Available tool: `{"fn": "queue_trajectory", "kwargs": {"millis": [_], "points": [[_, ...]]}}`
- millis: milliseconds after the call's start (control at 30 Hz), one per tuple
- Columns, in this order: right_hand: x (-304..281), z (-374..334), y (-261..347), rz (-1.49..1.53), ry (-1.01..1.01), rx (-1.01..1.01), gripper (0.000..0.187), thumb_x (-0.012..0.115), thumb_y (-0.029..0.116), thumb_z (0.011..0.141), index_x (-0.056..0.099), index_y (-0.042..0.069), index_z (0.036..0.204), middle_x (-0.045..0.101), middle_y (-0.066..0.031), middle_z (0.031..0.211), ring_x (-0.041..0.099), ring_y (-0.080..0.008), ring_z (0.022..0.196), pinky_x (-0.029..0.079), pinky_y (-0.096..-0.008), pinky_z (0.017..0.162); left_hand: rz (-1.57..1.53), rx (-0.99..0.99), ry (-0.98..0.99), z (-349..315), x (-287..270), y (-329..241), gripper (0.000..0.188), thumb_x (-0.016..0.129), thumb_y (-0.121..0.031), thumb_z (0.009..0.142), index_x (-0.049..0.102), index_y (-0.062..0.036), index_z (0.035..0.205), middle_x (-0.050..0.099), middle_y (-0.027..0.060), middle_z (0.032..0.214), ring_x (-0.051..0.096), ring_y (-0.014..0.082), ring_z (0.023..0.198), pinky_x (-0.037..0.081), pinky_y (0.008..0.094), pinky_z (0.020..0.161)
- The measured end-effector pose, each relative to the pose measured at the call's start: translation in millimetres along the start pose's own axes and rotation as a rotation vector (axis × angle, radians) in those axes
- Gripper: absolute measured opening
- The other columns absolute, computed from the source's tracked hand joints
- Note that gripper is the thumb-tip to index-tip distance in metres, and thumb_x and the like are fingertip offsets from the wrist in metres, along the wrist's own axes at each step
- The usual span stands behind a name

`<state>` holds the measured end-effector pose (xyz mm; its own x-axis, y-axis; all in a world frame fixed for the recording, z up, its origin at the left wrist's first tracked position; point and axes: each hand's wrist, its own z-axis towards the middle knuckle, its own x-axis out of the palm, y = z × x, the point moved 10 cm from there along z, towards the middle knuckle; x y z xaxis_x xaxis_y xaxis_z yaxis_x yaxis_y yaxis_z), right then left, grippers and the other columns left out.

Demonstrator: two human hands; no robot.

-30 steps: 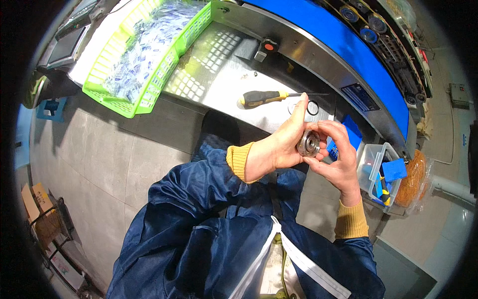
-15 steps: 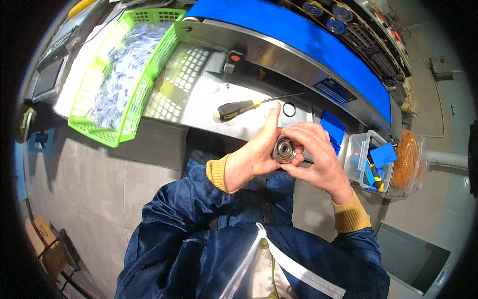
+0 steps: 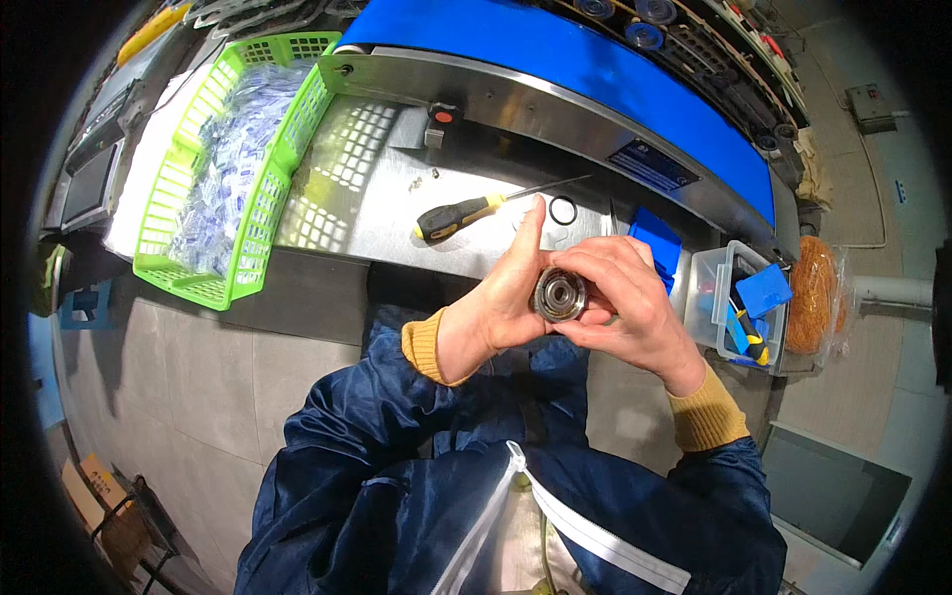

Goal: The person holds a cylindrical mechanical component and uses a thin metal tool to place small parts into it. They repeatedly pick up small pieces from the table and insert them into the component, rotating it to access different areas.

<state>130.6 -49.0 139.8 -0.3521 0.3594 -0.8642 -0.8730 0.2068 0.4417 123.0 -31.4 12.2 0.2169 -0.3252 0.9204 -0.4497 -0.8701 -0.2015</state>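
Observation:
Both hands hold a round metal part [image 3: 560, 295] with concentric rings like a ball bearing, its ringed face turned up toward me. My left hand [image 3: 506, 302] wraps round its left side with the thumb stretched up and away. From the right, my right hand [image 3: 630, 307] grips it with fingers over the top edge and thumb at the lower edge. How deep the part reaches below the hands is hidden. Just beyond them, a black-and-yellow screwdriver [image 3: 458, 217] and a black rubber ring [image 3: 562, 210] lie on the metal ledge [image 3: 372, 223].
A green basket [image 3: 253, 238] of small clear-and-blue packets stands at left. Behind the ledge runs a blue conveyor belt [image 3: 555, 94] with a red button [image 3: 442, 117]. Small loose pieces [image 3: 424, 179] lie near the screwdriver. At right are a blue bin [image 3: 655, 241] and a clear tool box [image 3: 709, 297].
The view has shifted slightly. The hands still hold the metal part, its ringed face now more squarely toward me, and the right fingers have shifted a little on it.

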Motion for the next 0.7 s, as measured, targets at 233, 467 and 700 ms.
{"fn": "queue_trajectory", "kwargs": {"millis": [233,467,700], "points": [[0.3,0.6,-1.0,-0.009,0.0,0.003,0.059,0.083,0.013,0.061,0.065,0.007,0.116,0.066,-0.0084,0.105,0.063,-0.0257,0.104,0.041,-0.0419,0.095,-0.022,-0.013,-0.003,-0.6,-2.2,0.2,0.103,0.022,-0.084,0.088,0.057,0.0061,0.122,0.066,0.0186,0.111,0.069,0.0279,0.098,0.061,0.0394,0.084],[1.9,-0.3,-2.1,-0.004,0.001,0.012,0.059,0.086,0.014,0.062,0.064,0.008,0.117,0.066,-0.008,0.106,0.063,-0.0258,0.105,0.039,-0.0454,0.1,-0.025,-0.004,-0.008,0.0,-3.4,0.7,0.104,0.022,-0.086,0.087,0.06,0.0042,0.119,0.066,0.0166,0.107,0.068,0.0273,0.093,0.06,0.0387,0.08],[2.1,-1.4,-2.7,-0.009,0.0,0.027,0.06,0.086,0.015,0.062,0.064,0.008,0.118,0.066,-0.0076,0.107,0.062,-0.0254,0.105,0.039,-0.0466,0.101,0.003,-0.003,-0.004,-0.7,-2.3,0.3,0.104,0.02,-0.087,0.086,0.063,0.0025,0.116,0.066,0.0144,0.106,0.067,0.0259,0.093,0.058,0.0376,0.081]]}}
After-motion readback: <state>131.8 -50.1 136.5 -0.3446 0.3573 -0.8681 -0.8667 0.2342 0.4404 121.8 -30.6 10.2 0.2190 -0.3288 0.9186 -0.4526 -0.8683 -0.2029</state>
